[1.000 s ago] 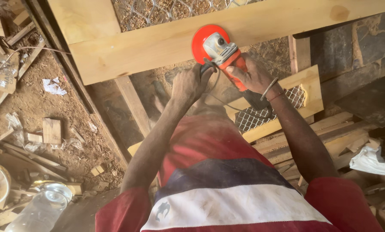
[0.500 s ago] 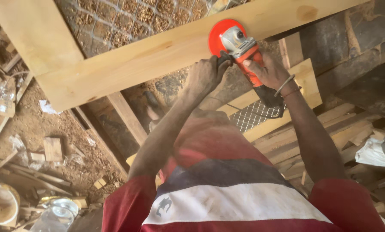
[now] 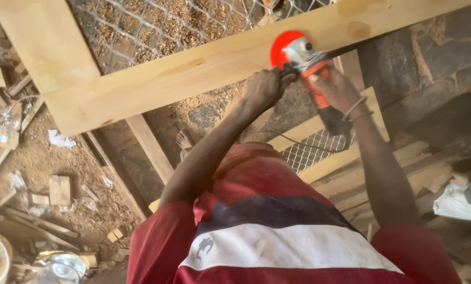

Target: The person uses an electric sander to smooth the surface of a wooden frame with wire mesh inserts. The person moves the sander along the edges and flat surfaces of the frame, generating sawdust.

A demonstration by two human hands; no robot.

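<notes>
Head cam: orange angle grinder (image 3: 306,66) sits on the pale wooden plank (image 3: 193,68), near its lower edge. Right hand (image 3: 336,89) fingers wrap the body, left hand (image 3: 264,88) fingers clench its side handle.

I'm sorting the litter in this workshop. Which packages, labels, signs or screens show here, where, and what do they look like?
Clear plastic wrapper: far left on the dirt, crumpled, see-through, markings too small to tell.
White plastic bag: right edge on the offcuts, crumpled, white.
No signs or screens show.
</notes>
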